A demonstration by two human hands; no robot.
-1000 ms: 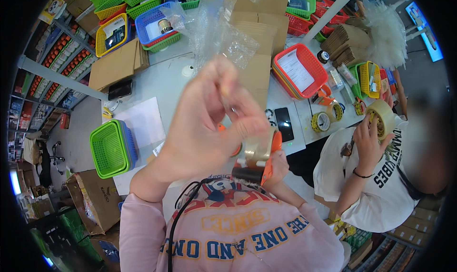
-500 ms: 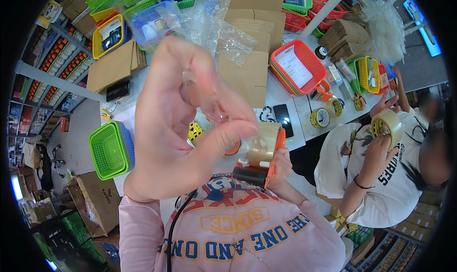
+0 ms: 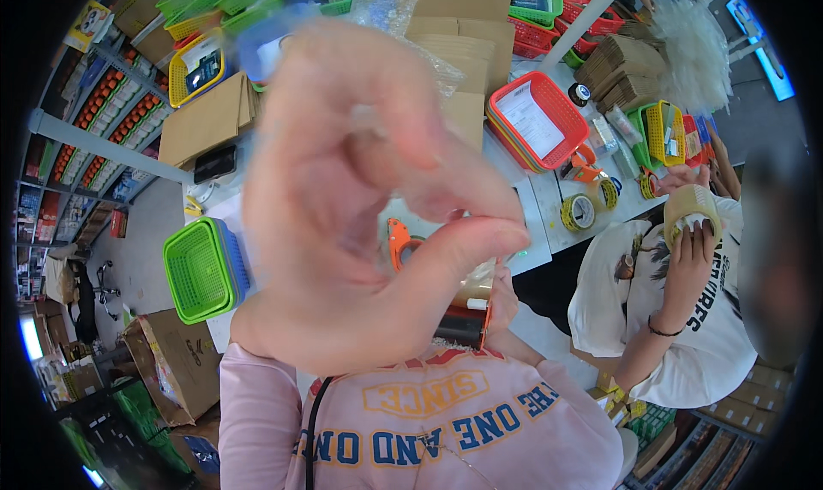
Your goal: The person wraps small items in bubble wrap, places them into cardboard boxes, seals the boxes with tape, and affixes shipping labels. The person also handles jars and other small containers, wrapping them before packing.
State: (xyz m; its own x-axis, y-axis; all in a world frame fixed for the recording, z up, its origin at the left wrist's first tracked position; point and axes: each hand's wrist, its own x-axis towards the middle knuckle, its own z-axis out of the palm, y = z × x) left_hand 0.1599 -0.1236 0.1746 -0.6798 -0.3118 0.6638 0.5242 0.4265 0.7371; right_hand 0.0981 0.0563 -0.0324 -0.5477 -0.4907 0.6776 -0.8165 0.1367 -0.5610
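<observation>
My left hand [image 3: 343, 207] is large and close to the view, blurred, its thumb and forefinger pinched together at the tips. A glossy bit of clear tape shows at the pinch, mostly hidden by the fingers. Below and right of it, my right hand [image 3: 504, 300] grips an orange-and-black tape dispenser [image 3: 461, 327], partly covered by my left hand. Its roll of clear tape is only partly visible. Through the gap in my left hand shows an orange tool [image 3: 397, 240] on the table.
Green baskets [image 3: 199, 269] are stacked at the table's left edge, red baskets [image 3: 561, 117] at the right. Flat cardboard [image 3: 463, 31] and bubble wrap [image 3: 377, 10] lie at the back. At right, a co-worker in a white shirt [image 3: 591, 293] holds a tape roll [image 3: 691, 205].
My left hand has come closer to the view, its pinch moving right and covering more of the dispenser. The co-worker's tape roll has shifted slightly up and turned.
</observation>
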